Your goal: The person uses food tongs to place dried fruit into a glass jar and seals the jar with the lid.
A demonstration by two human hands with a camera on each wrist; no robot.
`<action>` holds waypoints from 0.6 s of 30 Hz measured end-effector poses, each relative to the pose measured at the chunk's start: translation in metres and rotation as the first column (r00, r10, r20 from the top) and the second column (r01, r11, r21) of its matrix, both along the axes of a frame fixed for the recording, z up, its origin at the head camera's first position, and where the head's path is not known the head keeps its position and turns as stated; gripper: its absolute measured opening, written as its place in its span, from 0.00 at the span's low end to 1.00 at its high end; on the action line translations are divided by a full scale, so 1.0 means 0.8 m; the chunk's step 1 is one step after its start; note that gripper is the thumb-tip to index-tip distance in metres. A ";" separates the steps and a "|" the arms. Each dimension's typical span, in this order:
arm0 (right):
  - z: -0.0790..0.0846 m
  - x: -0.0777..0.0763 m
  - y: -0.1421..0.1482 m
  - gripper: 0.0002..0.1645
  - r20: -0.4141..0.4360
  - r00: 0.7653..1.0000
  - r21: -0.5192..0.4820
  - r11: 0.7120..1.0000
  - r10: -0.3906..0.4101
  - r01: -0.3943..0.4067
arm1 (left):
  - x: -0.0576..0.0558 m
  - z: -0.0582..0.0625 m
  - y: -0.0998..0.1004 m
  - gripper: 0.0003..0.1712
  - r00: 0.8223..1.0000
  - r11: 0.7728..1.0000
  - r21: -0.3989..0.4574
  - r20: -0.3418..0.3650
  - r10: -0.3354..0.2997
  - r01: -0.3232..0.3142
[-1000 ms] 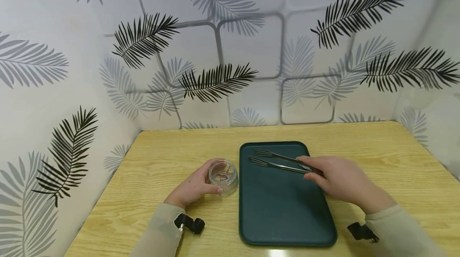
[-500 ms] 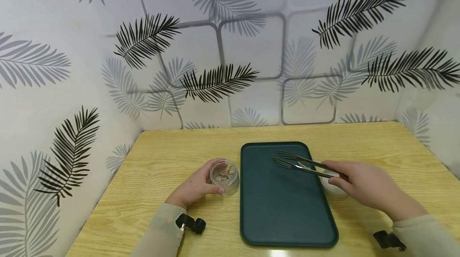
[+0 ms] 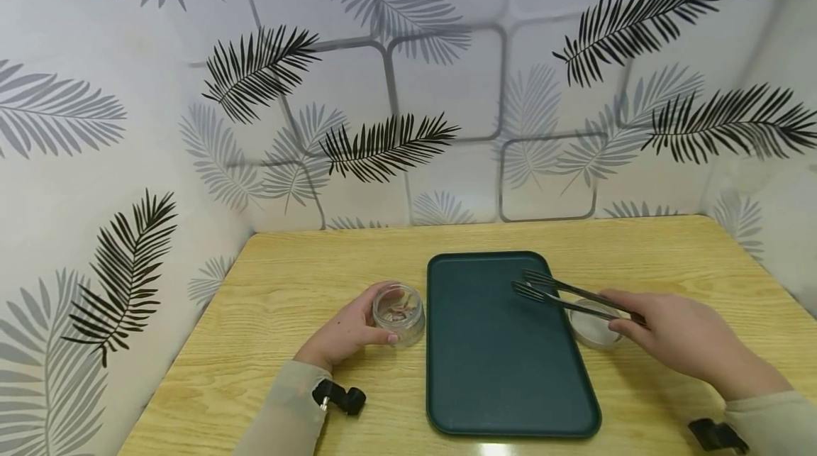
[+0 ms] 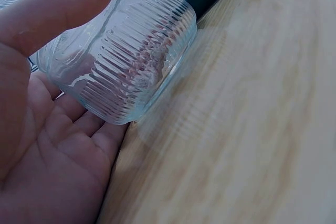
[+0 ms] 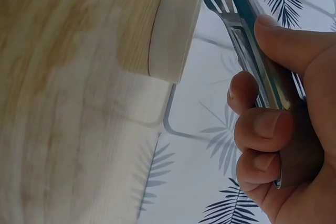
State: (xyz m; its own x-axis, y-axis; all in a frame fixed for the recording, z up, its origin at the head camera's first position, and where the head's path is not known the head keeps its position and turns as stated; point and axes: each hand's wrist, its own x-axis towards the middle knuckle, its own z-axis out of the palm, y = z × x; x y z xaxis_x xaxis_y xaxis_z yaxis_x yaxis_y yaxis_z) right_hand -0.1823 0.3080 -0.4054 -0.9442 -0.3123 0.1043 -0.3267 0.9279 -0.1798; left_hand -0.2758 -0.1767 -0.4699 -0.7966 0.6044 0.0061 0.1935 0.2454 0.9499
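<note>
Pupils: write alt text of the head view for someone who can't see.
A right hand holds fork-tipped metal tongs extending over a dark green tray; a left hand grips a glass jar left of it. A round white object, apparently a lid, sits by the tray's right edge on a wooden table.

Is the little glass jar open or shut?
Open. Nothing covers the mouth of the glass jar, and the head view shows pinkish bits inside.

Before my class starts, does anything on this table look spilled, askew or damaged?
Nothing stands out. The glass jar stands upright, gripped by the left hand, its contents inside. The green tray lies flat with no visible spill, a round white object by its edge. The right hand holds the tongs. Any hairline cracks wouldn't show.
</note>
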 end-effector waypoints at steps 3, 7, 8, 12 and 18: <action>-0.003 -0.002 0.004 0.29 0.006 1.000 0.014 1.000 0.002 -0.002 | 0.000 0.001 0.001 0.49 1.000 1.000 0.006 0.008 -0.004 0.004; -0.008 -0.003 0.009 0.29 0.024 1.000 0.022 1.000 -0.001 0.000 | 0.001 0.001 0.001 0.50 1.000 1.000 0.005 0.011 -0.007 0.007; -0.008 -0.004 0.010 0.29 0.025 1.000 0.023 1.000 0.000 0.000 | 0.000 0.001 0.001 0.50 1.000 1.000 0.005 0.011 -0.007 0.007; -0.010 -0.005 0.010 0.27 0.017 1.000 0.016 1.000 0.001 -0.001 | 0.000 0.000 0.000 0.50 1.000 1.000 0.001 0.012 -0.001 0.001; -0.013 -0.007 0.011 0.25 -0.007 1.000 0.010 1.000 -0.001 0.001 | -0.001 0.000 0.000 0.50 1.000 1.000 0.002 0.017 0.005 -0.005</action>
State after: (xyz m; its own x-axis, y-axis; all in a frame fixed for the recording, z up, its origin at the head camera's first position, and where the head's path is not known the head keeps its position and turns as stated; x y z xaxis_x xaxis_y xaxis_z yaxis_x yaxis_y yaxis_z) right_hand -0.1880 0.3170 -0.4160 -0.9439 -0.3122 0.1079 -0.3268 0.9301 -0.1678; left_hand -0.2762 -0.1765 -0.4702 -0.7998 0.6002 -0.0061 0.1763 0.2446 0.9535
